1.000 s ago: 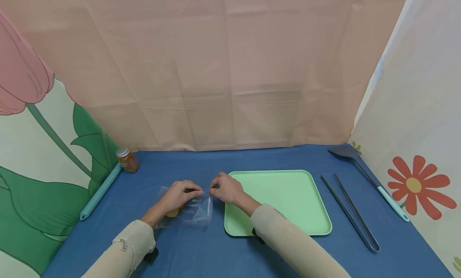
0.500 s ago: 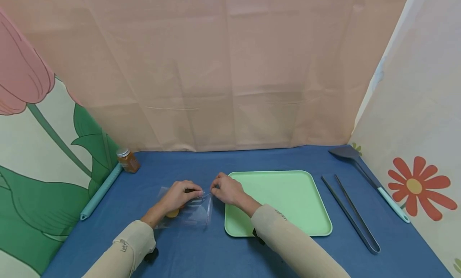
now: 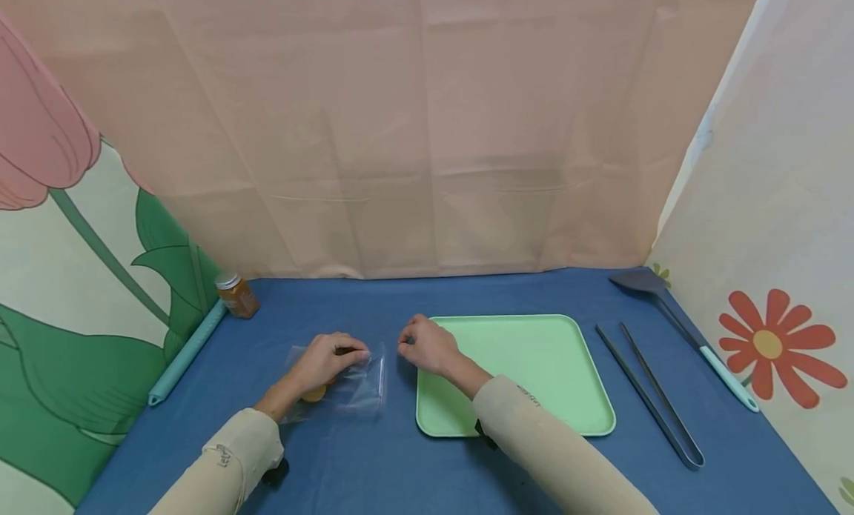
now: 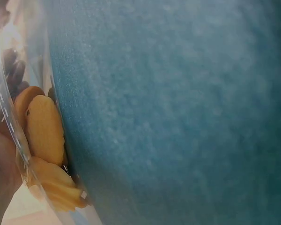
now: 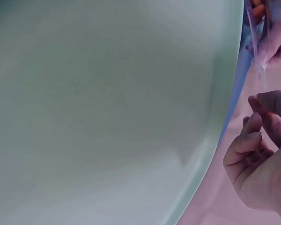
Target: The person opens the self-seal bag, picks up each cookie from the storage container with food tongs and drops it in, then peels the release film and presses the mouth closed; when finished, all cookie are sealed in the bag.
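Observation:
My left hand [image 3: 327, 363] pinches the upper edge of a clear zip bag [image 3: 363, 393] on the blue cloth, thumb against fingers. Inside the bag are golden cookie-like pieces [image 4: 45, 129], some oval, some ridged; in the head view the left hand partly hides them. Darker items above them are blurred. Just right of the bag's zip edge, my right hand [image 3: 430, 346] hovers with curled fingers and nothing between them, over the left rim of a light green tray [image 3: 527, 374]. In the right wrist view the bag's corner ends close above its fingertips [image 5: 254, 101].
Black tongs [image 3: 654, 396] lie right of the tray, and beyond them a turner [image 3: 680, 322] with a mint handle. At the back left stand a jar [image 3: 236, 296] with brown contents and a teal roll [image 3: 187, 356] along the table's edge.
The right hand has let go of the bag's edge and shifted slightly right, leaving a small gap. The left hand and bag have moved slightly left.

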`<state>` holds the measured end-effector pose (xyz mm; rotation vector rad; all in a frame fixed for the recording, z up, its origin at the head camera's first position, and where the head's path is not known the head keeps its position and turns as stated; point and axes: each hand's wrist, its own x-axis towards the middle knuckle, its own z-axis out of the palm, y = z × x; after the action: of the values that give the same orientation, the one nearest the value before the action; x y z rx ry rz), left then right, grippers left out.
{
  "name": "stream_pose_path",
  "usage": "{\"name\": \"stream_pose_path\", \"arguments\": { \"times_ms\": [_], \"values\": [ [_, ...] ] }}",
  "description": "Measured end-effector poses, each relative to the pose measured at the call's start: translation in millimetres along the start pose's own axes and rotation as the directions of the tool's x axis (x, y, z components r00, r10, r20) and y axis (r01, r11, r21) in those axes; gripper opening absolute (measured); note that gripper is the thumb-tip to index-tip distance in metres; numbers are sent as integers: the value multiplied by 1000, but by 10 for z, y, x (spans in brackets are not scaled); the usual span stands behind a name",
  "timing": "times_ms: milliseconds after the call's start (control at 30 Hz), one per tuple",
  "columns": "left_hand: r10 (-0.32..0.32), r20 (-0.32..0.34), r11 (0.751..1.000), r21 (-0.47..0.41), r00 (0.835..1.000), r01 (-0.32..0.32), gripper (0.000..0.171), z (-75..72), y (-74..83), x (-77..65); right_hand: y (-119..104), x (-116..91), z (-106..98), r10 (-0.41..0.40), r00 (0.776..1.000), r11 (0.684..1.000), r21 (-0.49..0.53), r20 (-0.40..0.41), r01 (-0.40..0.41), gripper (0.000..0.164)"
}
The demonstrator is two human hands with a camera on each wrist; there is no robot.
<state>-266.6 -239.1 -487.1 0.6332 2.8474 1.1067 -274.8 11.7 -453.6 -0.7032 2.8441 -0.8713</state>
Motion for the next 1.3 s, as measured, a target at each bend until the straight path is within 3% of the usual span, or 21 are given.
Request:
{"name": "stream_pose_path", "arguments": {
  "times_ms": [233, 367, 633, 900, 1133, 1300],
  "values": [
    [17, 5, 1000, 5, 1000, -17, 18, -14, 23, -1, -104, 7, 68, 32, 999, 999, 3, -14, -32, 20],
    [63, 11, 998, 10, 998, -63, 17, -27, 47, -6, -168, 32, 97, 62, 998, 998, -4, -22, -62, 26],
    [66, 19, 998, 13, 998, -66, 16, -46, 88, -11, -232, 65, 134, 14, 999, 999, -47, -49, -17, 14],
    [65, 19, 997, 37, 998, -65, 17, -54, 126, -9, -240, 58, 100, -49, 999, 998, -44, -18, 48, 19],
    [75, 20, 996, 37, 997, -75, 16, -53, 136, 9, -243, 43, 61, -49, 999, 998, -39, 18, 49, 21],
    [84, 19, 996, 35, 996, -84, 17, -49, 139, 13, -240, 46, 63, -34, 999, 997, -69, -6, 34, 20]
  ]
}}
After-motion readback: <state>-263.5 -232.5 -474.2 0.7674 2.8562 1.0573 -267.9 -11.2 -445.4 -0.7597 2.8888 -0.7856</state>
